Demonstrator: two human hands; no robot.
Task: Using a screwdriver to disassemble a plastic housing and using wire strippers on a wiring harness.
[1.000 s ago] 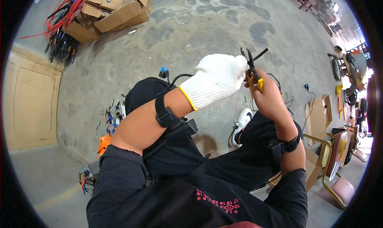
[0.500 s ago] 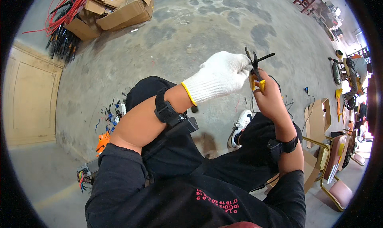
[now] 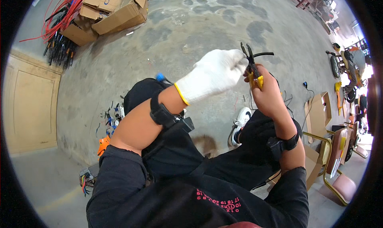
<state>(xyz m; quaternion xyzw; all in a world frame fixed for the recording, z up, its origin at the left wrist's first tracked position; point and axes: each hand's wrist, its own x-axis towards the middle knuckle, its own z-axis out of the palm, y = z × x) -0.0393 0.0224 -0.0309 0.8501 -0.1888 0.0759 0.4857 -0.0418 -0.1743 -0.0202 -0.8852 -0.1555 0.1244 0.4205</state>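
My left hand [image 3: 219, 70], in a white knit glove with a yellow hem, is closed with its fingertips pinching a black cable [image 3: 264, 53] beside the pliers. The cable's short free end sticks out to the right past the jaws. In my bare right hand [image 3: 265, 90] are pliers [image 3: 251, 66] with black jaws and yellow handles, held jaws upward. Their jaws stand apart; whether they touch the cable I cannot tell. A blue plug [image 3: 160, 77], slightly blurred, shows beside my left wrist above my knee. Its link to the held cable is hidden by the glove.
Wire scraps and small parts [image 3: 113, 118] lie by my left knee, near an orange object [image 3: 103, 145]. Cardboard boxes [image 3: 119, 18] and red cables [image 3: 74, 12] are at the far left. A chair [image 3: 343, 186] and an open carton [image 3: 319, 112] stand on the right.
Both hands have shifted slightly left with the pliers and cable. The blue plug has come into view beside my left wrist. The pliers' jaws still stand apart.
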